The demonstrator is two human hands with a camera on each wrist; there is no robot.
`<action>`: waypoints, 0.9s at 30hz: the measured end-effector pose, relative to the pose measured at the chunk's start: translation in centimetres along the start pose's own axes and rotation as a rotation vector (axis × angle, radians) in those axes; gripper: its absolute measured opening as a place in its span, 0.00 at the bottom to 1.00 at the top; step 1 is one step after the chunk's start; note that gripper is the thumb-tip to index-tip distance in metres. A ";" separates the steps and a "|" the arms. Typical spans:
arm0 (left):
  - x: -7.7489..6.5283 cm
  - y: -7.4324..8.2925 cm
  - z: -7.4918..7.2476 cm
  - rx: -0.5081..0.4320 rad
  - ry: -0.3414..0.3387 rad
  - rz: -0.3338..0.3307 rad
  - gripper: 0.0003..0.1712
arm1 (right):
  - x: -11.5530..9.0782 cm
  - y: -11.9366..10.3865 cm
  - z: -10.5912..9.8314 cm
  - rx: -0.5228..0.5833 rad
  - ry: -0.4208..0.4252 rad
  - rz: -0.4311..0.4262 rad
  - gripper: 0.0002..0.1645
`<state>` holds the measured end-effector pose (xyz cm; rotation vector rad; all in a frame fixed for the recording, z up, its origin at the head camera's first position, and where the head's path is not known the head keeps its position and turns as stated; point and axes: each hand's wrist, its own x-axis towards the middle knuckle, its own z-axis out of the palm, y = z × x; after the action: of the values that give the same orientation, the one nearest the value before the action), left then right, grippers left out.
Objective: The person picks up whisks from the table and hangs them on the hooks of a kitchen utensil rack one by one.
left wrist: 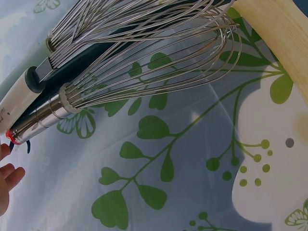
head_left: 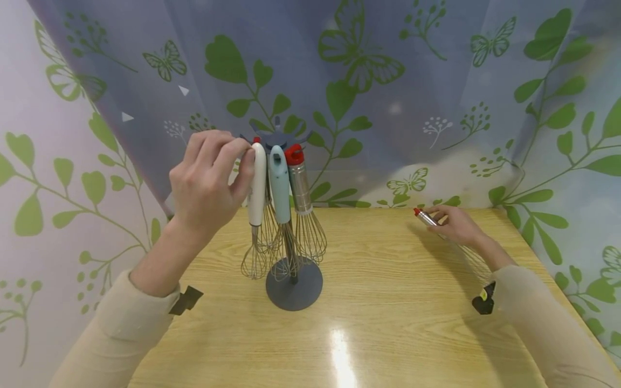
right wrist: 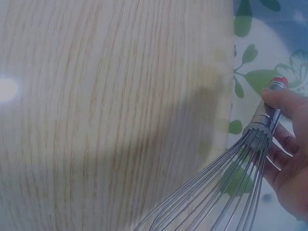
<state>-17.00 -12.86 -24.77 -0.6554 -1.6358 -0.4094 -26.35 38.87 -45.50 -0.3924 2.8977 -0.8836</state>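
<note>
My left hand point(head_left: 208, 175) is at the top of a whisk with a white handle point(head_left: 259, 186), thumb and fingertips pinching its upper end. That whisk hangs at a dark grey whisk stand point(head_left: 303, 296), beside a whisk with a light blue handle point(head_left: 280, 188) and a steel-handled whisk with a red end point(head_left: 299, 186). Behind the white handle, another red-ended steel whisk point(left wrist: 41, 118) shows in the left wrist view. Off to the right, my right hand point(head_left: 458, 225) holds a steel-handled whisk with a red tip point(right wrist: 262, 118) between thumb and fingers, its wires pointing back toward the wrist.
A light wood table point(head_left: 378, 302) carries the stand left of its middle. Curtains point(head_left: 388, 108) printed with green leaves and butterflies close off the back and both sides. Dark wrist mounts point(head_left: 186, 300) sit at both cuffs.
</note>
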 end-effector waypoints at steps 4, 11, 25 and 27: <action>0.0 0.0 -0.1 0.002 -0.008 -0.004 0.06 | -0.1 -0.8 0.0 0.001 0.015 -0.004 0.30; 0.0 0.0 0.0 -0.004 0.000 -0.003 0.05 | 0.1 -2.0 0.3 0.011 0.038 -0.014 0.30; 0.0 0.0 0.0 -0.005 0.002 -0.006 0.06 | -0.1 -5.0 0.4 0.041 0.037 -0.033 0.29; 0.0 0.0 0.0 -0.005 0.001 -0.006 0.06 | 0.0 -5.2 0.5 0.039 0.043 -0.043 0.29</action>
<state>-16.99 -12.83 -24.81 -0.6536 -1.6368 -0.4181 -25.10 34.46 -42.97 -0.4397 2.9156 -0.9655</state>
